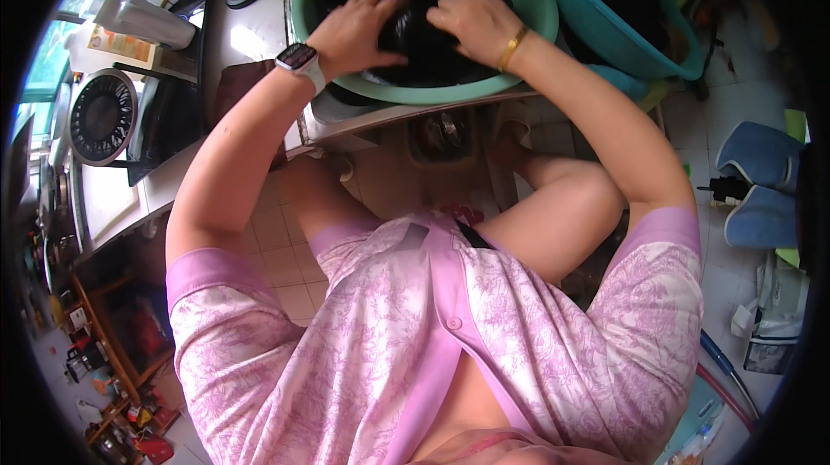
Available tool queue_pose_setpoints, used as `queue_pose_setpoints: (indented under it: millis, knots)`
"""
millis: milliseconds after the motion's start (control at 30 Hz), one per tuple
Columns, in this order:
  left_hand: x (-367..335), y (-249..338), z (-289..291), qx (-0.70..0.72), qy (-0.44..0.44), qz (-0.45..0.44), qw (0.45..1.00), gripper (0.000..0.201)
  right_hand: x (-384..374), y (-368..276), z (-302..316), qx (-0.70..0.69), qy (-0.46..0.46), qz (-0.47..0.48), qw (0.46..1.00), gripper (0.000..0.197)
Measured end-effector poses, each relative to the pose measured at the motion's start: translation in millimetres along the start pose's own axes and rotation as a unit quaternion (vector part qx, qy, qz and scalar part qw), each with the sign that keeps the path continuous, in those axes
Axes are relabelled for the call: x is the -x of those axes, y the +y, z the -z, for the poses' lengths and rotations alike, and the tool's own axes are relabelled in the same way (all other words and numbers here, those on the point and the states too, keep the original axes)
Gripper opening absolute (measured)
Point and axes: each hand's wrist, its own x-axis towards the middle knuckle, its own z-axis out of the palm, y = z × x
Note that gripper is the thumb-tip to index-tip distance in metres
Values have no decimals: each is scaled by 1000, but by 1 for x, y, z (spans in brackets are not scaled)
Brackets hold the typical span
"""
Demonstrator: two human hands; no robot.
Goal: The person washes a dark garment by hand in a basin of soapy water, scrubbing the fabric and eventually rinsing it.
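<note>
A green plastic basin [527,11] stands in front of me at the top of the head view, with dark wet clothing [415,41] bunched inside it. My left hand [354,33], with a watch on the wrist, presses on the left side of the dark cloth, fingers curled over it. My right hand [475,24], with a gold bangle on the wrist, grips the same bundle from the right. Both hands almost touch over the middle of the cloth.
A teal basin [622,33] with more dark items sits to the right of the green one. A white ledge [121,188] on the left carries a small round fan [102,115] and a white jug [143,20]. Blue slippers [761,180] lie on the tiled floor at right.
</note>
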Motion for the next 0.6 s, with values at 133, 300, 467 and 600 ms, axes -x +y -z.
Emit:
queue_pose_setpoints:
  millis: [133,300,467,600]
  knots:
    - [20,-4,-3,8,-60,46,997,80,14,-21,18,-148,-142,-71,976,38]
    - [-9,-28,-18,-62,-38,165,984,112,-7,19,-12,-31,20,-140,990,79]
    - [-52,-60,-56,-127,-147,161,968,124,-51,49,-67,-50,-283,-248,925,122]
    - [-82,-68,-66,-142,-209,125,959,115,-68,68,-90,-87,-306,-257,913,103]
